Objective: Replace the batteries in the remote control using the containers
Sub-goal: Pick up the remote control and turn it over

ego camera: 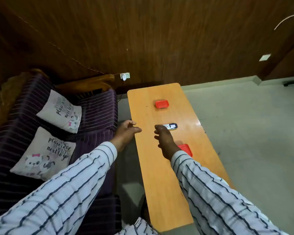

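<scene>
A small remote control, white with a dark end, lies across the middle of a long orange wooden table. A red-lidded container sits farther away on the table. A second red-lidded container sits nearer, partly hidden behind my right wrist. My right hand hovers open just left of the remote, fingertips close to its white end. My left hand is open at the table's left edge, holding nothing.
A purple striped sofa with two printed cushions stands left of the table. A dark wood-panelled wall with a socket lies behind. Grey floor spreads to the right.
</scene>
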